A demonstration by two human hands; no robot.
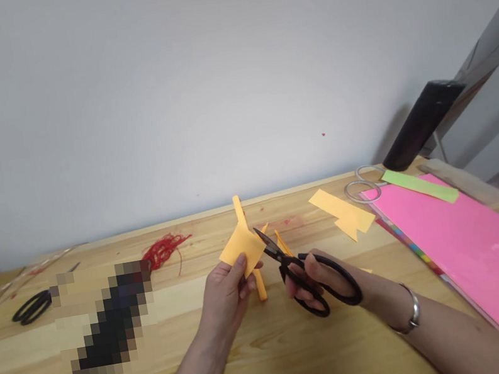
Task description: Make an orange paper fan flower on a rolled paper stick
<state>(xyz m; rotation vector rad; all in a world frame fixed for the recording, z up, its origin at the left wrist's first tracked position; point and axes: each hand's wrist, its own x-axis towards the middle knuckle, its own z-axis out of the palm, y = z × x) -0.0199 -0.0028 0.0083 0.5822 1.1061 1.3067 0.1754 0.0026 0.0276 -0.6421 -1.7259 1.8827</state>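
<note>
A small piece of orange paper [241, 246] is pinched between the thumb and fingers of my left hand [230, 283]. My right hand [310, 279] grips black-handled scissors [285, 259], thumb in one loop and fingers in the other. The blades are parted a little, with their tips beside the paper's right edge. Behind the held paper, a narrow orange strip [261, 287] runs lengthwise away from me. A thin orange scrap [282, 243] lies beyond the scissors.
Orange paper offcuts [342, 211] lie right of centre. Farther right are silver-handled scissors [363, 189], a green strip [421, 185], pink sheets [469, 239] and a black cylinder [423, 123]. On the left are red threads [164, 250], black scissors [33, 307] and a pixelated dark object [114, 324].
</note>
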